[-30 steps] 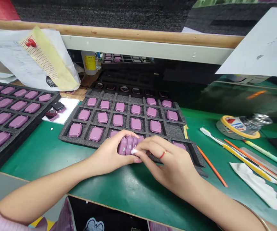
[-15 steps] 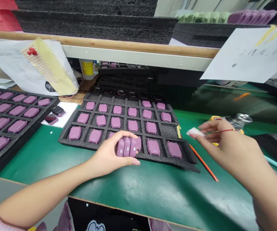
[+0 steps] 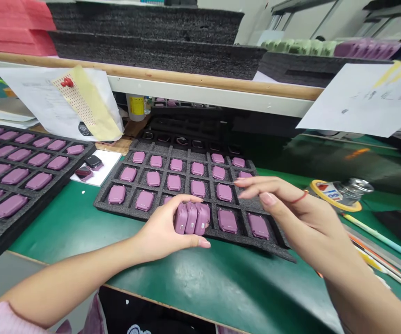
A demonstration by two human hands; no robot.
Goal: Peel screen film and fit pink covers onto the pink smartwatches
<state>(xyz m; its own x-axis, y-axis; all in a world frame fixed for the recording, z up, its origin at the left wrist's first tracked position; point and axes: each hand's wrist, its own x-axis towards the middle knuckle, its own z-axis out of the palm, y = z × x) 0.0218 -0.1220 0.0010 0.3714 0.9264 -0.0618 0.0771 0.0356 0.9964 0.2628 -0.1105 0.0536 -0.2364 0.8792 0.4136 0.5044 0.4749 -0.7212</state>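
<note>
My left hand (image 3: 165,229) grips a row of 3 rounded pink plastic watch cases (image 3: 191,219) upright against the near edge of a black foam tray (image 3: 100,204). Most other compartments of this tray hold one pink case each, such as a pink case (image 3: 224,192) just beyond my fingers. My right hand (image 3: 284,206) hangs open above the tray's right side, holding nothing and touching nothing I can see. The cases in the nearest row are partly hidden behind both hands.
A second foam tray of pink cases (image 3: 52,176) lies at left, next to a white sheet (image 3: 98,176) bearing 2 cases. A tape roll (image 3: 326,195) and a glass bottle (image 3: 355,189) stand at right, above pens and rulers (image 3: 378,253). A wooden rail (image 3: 186,76) crosses behind.
My right hand has moved left from the tape roll to above the tray, and the small white piece it held is no longer visible. My left hand still grips the cases. The view has tilted.
</note>
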